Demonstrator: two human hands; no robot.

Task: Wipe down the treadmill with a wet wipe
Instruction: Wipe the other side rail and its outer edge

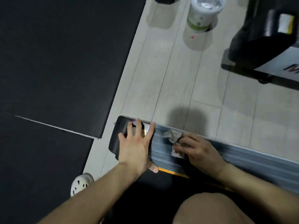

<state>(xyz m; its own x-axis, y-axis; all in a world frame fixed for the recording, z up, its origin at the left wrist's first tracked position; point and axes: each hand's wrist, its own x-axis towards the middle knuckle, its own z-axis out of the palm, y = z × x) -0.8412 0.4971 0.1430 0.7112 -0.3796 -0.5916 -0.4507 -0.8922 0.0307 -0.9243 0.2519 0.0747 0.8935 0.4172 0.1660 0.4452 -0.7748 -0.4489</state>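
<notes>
The treadmill's ribbed grey side rail (242,154) runs from the centre to the right edge, ending in a black end cap (119,135). My left hand (137,146) lies flat with fingers spread on the end cap and the rail's end, holding nothing. My right hand (197,151) presses a crumpled grey wet wipe (172,136) onto the rail just right of the left hand. An orange stripe (171,172) borders the black belt below the rail.
A tub of wipes (202,15) stands on the pale floor (169,78) at the top. Another black machine (265,46) sits at upper right. Black mats (56,62) cover the left. My white shoe (80,183) and bare knee (215,210) are at the bottom.
</notes>
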